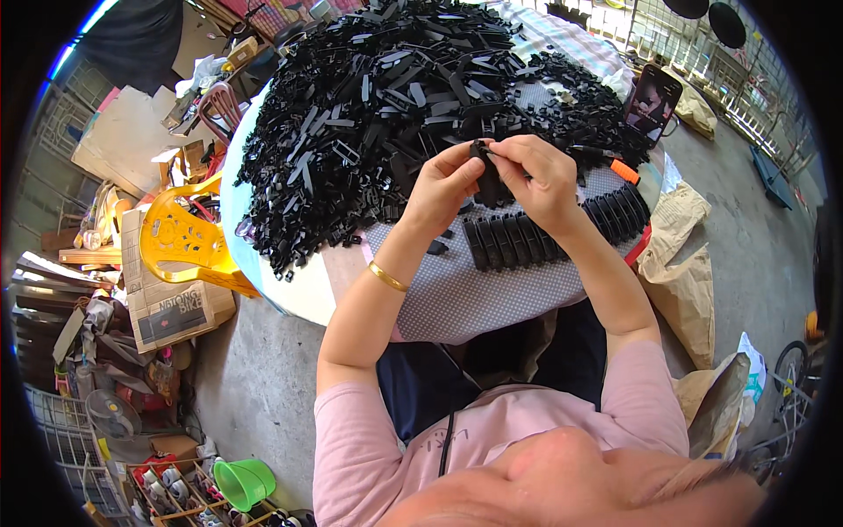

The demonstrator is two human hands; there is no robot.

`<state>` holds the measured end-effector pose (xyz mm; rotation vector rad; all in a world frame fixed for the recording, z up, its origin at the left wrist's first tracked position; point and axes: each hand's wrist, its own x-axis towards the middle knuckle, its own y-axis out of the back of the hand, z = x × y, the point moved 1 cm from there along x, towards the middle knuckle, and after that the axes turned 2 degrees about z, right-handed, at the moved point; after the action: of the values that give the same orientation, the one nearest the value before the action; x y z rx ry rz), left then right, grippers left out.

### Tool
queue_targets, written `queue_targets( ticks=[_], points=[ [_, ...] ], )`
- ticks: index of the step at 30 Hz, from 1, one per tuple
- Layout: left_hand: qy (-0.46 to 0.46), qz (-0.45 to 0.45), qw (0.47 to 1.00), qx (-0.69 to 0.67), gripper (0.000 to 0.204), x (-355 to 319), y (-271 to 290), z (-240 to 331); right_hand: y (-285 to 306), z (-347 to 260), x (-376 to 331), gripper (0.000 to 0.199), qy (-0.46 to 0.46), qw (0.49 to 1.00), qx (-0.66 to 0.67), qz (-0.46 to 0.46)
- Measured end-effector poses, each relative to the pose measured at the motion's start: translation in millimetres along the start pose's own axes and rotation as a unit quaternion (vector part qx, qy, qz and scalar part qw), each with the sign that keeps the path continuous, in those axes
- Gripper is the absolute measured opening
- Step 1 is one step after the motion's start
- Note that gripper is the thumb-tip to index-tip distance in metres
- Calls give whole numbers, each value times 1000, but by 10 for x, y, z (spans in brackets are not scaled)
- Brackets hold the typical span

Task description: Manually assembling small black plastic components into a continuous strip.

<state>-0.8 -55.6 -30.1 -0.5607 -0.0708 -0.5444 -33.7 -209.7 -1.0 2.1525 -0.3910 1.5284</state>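
Both hands meet over the front of the round table [441, 299]. My left hand [443, 186] is closed round a dark black plastic part [480, 156], its thumb along the side. My right hand [539, 180] pinches at the top end of that part; any small piece between its fingertips is too small to make out. Just below my right hand, a curved row of matching black plastic parts [505, 244] stands side by side, partly hidden by the right forearm. Behind the hands spreads a big heap of loose black plastic pieces [369, 114], long flat strips and small clips among them.
A phone [652, 104] stands propped at the table's right side, near an orange piece [625, 170]. A yellow plastic chair [186, 235] and a cardboard box [171, 299] are at the left. Brown paper bags [689, 290] stand at the right. A green bucket [244, 484] sits lower left.
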Motion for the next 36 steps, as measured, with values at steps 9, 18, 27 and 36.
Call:
queue_targets(
  ticks=[9,18,27,36],
  points=[
    [-4,13,997,72,32,-27,-27,46,22,-34,-15,18,55,993,-97,-41],
    [15,68,990,124,30,-55,-26,172,17,-117,42,26,8,982,-41,-186],
    [85,-44,956,276,40,-74,88,559,-29,-439,-2,44,-176,973,16,-150],
    [170,-162,629,741,47,-291,130,670,-322,-794,-425,30,-116,879,-142,-440]
  ],
)
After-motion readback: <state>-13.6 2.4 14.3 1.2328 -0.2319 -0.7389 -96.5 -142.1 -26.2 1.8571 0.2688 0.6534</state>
